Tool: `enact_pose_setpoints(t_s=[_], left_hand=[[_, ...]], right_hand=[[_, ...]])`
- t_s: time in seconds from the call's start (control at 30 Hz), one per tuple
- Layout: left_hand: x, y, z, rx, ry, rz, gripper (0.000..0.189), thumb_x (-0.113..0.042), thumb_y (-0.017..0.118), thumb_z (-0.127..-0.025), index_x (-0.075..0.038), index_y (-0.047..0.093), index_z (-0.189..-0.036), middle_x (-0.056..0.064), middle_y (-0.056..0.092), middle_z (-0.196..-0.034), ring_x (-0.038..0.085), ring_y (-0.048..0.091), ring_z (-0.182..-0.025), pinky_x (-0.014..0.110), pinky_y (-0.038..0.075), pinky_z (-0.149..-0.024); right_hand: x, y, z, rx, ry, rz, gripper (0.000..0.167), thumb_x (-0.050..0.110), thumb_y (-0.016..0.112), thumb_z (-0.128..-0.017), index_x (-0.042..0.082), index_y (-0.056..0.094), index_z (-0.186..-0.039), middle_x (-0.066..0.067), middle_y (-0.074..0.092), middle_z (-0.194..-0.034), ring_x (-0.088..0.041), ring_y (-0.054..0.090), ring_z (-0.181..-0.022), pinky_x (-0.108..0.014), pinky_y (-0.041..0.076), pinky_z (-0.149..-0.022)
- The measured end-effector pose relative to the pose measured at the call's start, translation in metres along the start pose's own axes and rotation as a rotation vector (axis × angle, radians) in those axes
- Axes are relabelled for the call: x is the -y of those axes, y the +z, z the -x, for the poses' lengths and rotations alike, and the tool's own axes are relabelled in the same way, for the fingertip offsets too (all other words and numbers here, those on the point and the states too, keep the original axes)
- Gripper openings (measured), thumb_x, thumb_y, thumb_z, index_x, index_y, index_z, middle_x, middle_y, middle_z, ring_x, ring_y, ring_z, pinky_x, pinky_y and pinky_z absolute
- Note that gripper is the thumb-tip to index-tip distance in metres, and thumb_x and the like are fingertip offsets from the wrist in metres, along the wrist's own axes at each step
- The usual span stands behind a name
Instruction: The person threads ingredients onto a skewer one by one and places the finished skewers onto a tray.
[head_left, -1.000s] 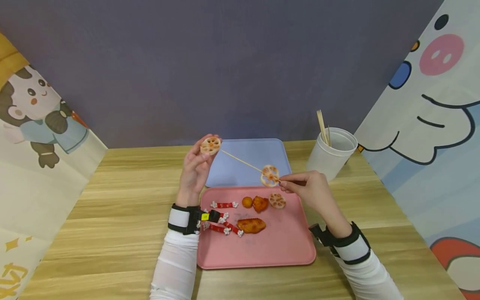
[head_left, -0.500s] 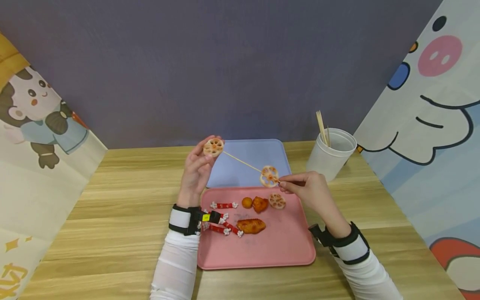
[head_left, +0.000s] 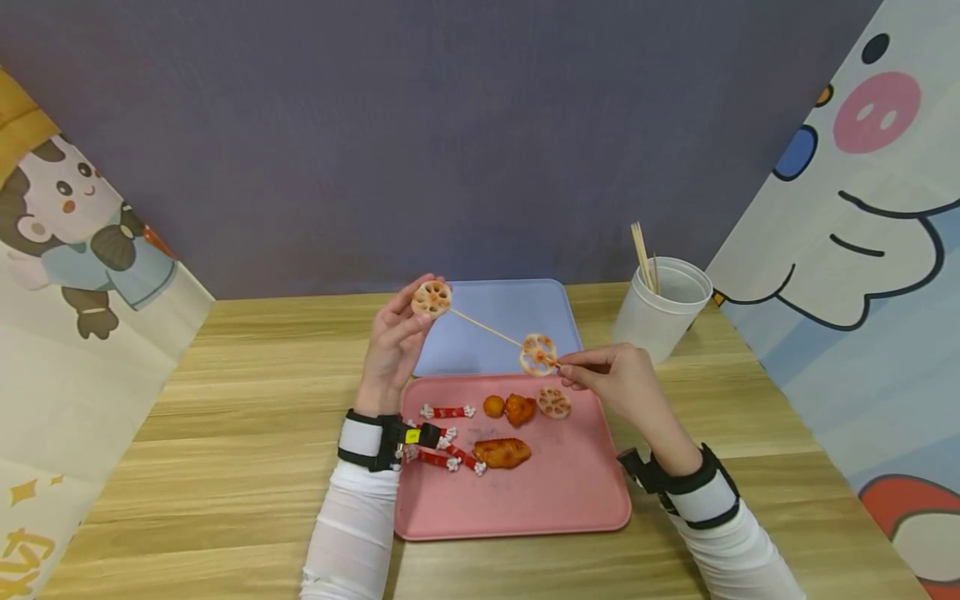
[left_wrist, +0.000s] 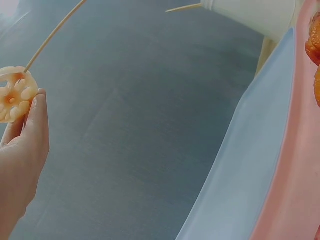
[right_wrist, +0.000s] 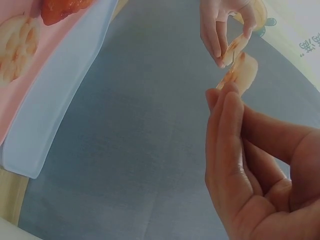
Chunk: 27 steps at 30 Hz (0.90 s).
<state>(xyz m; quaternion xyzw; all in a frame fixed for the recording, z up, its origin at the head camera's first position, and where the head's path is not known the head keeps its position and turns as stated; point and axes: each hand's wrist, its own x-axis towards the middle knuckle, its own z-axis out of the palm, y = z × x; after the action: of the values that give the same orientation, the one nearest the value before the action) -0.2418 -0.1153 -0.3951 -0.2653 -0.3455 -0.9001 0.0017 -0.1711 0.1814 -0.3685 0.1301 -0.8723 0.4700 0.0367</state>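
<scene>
Chicken wing (head_left: 502, 452) lies on the pink tray (head_left: 558, 504). In the air, the right hand (head_left: 621, 377) pinches a bamboo skewer (head_left: 486, 327) beside a threaded lotus root slice (head_left: 536, 356); the left hand (head_left: 393, 342) has another slice (head_left: 431, 301) in its grip at the opposite tip. A blue tray (head_left: 517, 300) lies farther back.

And the wing (head_left: 502, 453) is gleaming glossy, the pink tray (head_left: 558, 504) is showing smooth plastic, the white tub (head_left: 654, 323) is looking plastic too! The skewer (head_left: 485, 327) is showing bare wood, the tabletop (head_left: 255, 417) is flaunting wood grain, the dim backdrop (head_left: 450, 150) is looking matt, perhaps cloth.
</scene>
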Motion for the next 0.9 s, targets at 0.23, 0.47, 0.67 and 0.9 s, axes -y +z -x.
enact_pose_setpoints(t_s=[0.23, 0.47, 0.67, 0.9], left_hand=[[0.0013, -0.0001, 0.0003, 0.003, -0.005, -0.055, 0.049, 0.017, 0.046, -0.085, 0.008, 0.045, -0.133, 0.018, 0.052, -0.132, 0.027, 0.051, -0.124, 0.031, 0.04, -0.106], [0.0029, -0.0012, 0.0008, -0.004, -0.015, -0.055, 0.049, 0.017, 0.047, -0.086, 0.008, 0.046, -0.134, 0.018, 0.051, -0.132, 0.026, 0.05, -0.125, 0.031, 0.041, -0.105], [0.0047, -0.0011, 0.0006, -0.013, -0.035, -0.068, 0.049, 0.016, 0.048, -0.085, 0.007, 0.047, -0.133, 0.018, 0.053, -0.131, 0.026, 0.051, -0.123, 0.03, 0.043, -0.104], [0.0071, 0.0007, 0.0005, -0.015, -0.044, -0.073, 0.048, 0.018, 0.046, -0.085, 0.007, 0.049, -0.132, 0.016, 0.055, -0.129, 0.025, 0.053, -0.12, 0.03, 0.045, -0.102]], right_hand=[[0.0002, 0.0004, 0.0003, 0.001, 0.017, -0.007, 0.015, 0.011, 0.07, -0.084, 0.001, 0.075, -0.096, -0.015, 0.073, -0.086, -0.022, 0.072, -0.071, -0.021, 0.056, -0.06], [-0.0006, 0.0013, -0.0007, -0.001, 0.019, -0.002, 0.014, 0.009, 0.07, -0.085, 0.002, 0.075, -0.095, -0.015, 0.073, -0.086, -0.024, 0.072, -0.071, -0.021, 0.056, -0.06], [-0.0008, 0.002, -0.0015, 0.004, 0.012, -0.024, 0.014, 0.009, 0.07, -0.084, 0.001, 0.075, -0.095, -0.016, 0.073, -0.086, -0.024, 0.072, -0.072, -0.026, 0.057, -0.061], [0.0005, 0.002, -0.001, -0.004, 0.024, -0.007, 0.014, 0.009, 0.07, -0.085, 0.002, 0.075, -0.096, -0.016, 0.073, -0.086, -0.023, 0.072, -0.071, -0.022, 0.056, -0.06]])
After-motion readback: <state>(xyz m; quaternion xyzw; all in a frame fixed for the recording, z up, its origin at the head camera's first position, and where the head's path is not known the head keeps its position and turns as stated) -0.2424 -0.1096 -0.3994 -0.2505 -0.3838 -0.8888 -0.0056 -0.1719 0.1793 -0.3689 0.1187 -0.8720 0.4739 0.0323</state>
